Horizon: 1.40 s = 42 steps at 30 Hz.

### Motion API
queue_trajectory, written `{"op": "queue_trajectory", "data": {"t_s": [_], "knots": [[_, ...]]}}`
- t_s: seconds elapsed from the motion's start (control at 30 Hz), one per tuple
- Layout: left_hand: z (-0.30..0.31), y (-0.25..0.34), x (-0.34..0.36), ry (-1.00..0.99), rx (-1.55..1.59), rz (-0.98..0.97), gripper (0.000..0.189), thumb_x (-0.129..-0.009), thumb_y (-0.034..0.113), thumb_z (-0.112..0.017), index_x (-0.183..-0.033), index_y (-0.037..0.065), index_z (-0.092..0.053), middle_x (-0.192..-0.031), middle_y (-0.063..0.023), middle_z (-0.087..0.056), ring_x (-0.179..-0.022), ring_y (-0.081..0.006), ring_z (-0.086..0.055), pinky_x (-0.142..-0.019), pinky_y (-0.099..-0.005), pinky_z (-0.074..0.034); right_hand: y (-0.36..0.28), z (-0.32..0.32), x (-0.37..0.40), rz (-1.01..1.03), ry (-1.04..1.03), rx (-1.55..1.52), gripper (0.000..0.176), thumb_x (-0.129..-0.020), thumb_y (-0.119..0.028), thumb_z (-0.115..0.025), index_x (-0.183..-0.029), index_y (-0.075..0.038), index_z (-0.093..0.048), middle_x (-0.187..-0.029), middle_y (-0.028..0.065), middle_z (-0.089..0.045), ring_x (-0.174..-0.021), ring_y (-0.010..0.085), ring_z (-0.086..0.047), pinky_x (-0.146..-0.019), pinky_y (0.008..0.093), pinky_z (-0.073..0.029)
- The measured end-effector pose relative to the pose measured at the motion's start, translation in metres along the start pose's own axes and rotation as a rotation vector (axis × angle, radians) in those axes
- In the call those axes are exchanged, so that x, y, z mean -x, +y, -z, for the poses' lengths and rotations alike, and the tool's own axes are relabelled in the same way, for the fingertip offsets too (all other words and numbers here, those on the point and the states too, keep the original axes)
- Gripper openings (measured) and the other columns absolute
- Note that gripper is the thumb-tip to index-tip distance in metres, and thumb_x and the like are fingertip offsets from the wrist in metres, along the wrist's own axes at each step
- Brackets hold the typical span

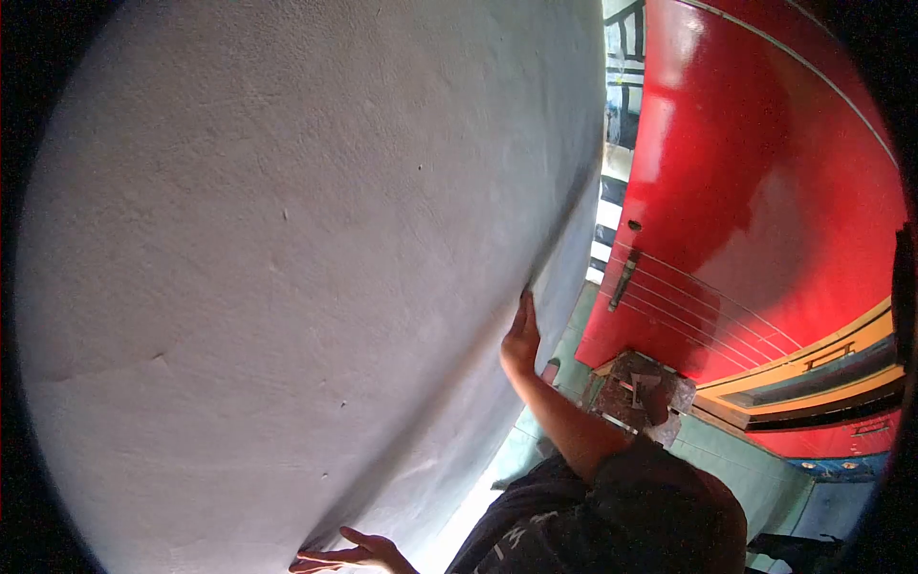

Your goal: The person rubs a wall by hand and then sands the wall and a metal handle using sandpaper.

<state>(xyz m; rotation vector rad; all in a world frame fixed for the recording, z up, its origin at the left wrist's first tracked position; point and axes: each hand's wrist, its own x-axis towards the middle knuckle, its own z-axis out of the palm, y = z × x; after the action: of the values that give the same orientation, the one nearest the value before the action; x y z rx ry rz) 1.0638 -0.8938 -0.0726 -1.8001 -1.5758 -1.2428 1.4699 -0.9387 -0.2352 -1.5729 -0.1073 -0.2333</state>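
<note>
A broad pale, slightly rough surface (287, 287) fills the left and middle of the view, with a dark diagonal shadow line across its right part. My right hand (521, 340) touches the surface at this line, fingers stretched out and close together, nothing visible in it. Lower down, near the bottom edge, my left hand (354, 555) is at the lower end of the same line, its fingers spread and no object seen in them. A dark short sleeve (650, 478) covers my right upper arm.
A large glossy red panel (746, 191) with a dark handle (623, 280) stands at the right. Beside it is a yellow-framed cabinet (827, 356). A small brown patterned piece of furniture (626, 392) stands on green tiled floor (741, 469). Black and white stripes show at the upper middle-right.
</note>
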Motion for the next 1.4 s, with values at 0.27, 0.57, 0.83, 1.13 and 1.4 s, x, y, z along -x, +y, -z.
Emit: {"op": "queue_trajectory", "data": {"t_s": [0.27, 0.57, 0.83, 1.13, 1.4], "knots": [[-0.001, -0.002, 0.001, 0.000, -0.008, -0.089, 0.078, -0.106, 0.053, -0.040, -0.164, 0.013, -0.008, -0.170, -0.0223, 0.005, -0.155, -0.0447, 0.010, -0.119, -0.0716, -0.005, 0.098, 0.001, -0.157, -0.073, -0.017, 0.053, 0.051, -0.111, -0.026, -0.035, -0.150, 0.005, -0.040, -0.155, 0.0252, -0.043, -0.141, 0.0343, -0.045, -0.116, 0.0388, -0.035], [-0.003, 0.021, 0.003, 0.025, 0.043, -0.032, 0.078, -0.106, 0.050, -0.043, -0.164, 0.012, -0.007, -0.169, -0.0233, 0.005, -0.155, -0.0431, 0.012, -0.119, -0.0710, -0.004, 0.014, -0.006, -0.077, -0.242, 0.147, -0.236, 0.046, -0.110, -0.017, -0.035, -0.147, 0.010, -0.043, -0.153, 0.0254, -0.045, -0.144, 0.0320, -0.043, -0.121, 0.0367, -0.032], [-0.004, 0.029, 0.003, 0.060, 0.051, -0.058, 0.074, -0.107, 0.041, -0.045, -0.164, 0.009, -0.010, -0.168, -0.0262, 0.003, -0.155, -0.0444, 0.008, -0.120, -0.0702, -0.005, -0.208, 0.000, -0.180, 0.493, 0.114, -0.296, 0.041, -0.107, -0.004, -0.039, -0.147, 0.006, -0.044, -0.146, 0.0256, -0.054, -0.138, 0.0327, -0.051, -0.118, 0.0378, -0.036], [-0.012, 0.033, -0.007, 0.188, 0.085, -0.033, 0.076, -0.104, 0.053, -0.045, -0.163, 0.011, -0.020, -0.168, -0.0280, -0.007, -0.153, -0.0507, -0.004, -0.116, -0.0742, -0.008, -0.033, -0.016, -0.133, 0.577, 0.274, 0.143, 0.056, -0.086, 0.003, -0.057, -0.141, 0.005, -0.049, -0.144, 0.0294, -0.053, -0.137, 0.0447, -0.049, -0.114, 0.0474, -0.040], [-0.008, 0.039, -0.004, 0.096, 0.084, 0.081, 0.094, -0.098, 0.071, -0.042, -0.164, 0.013, -0.009, -0.162, -0.0408, 0.002, -0.147, -0.0624, -0.003, -0.107, -0.0840, -0.016, -0.321, -0.001, -0.203, 0.782, 0.058, -0.234, 0.049, -0.103, 0.002, -0.045, -0.151, -0.001, -0.039, -0.144, 0.0245, -0.055, -0.137, 0.0357, -0.051, -0.113, 0.0394, -0.042]]}}
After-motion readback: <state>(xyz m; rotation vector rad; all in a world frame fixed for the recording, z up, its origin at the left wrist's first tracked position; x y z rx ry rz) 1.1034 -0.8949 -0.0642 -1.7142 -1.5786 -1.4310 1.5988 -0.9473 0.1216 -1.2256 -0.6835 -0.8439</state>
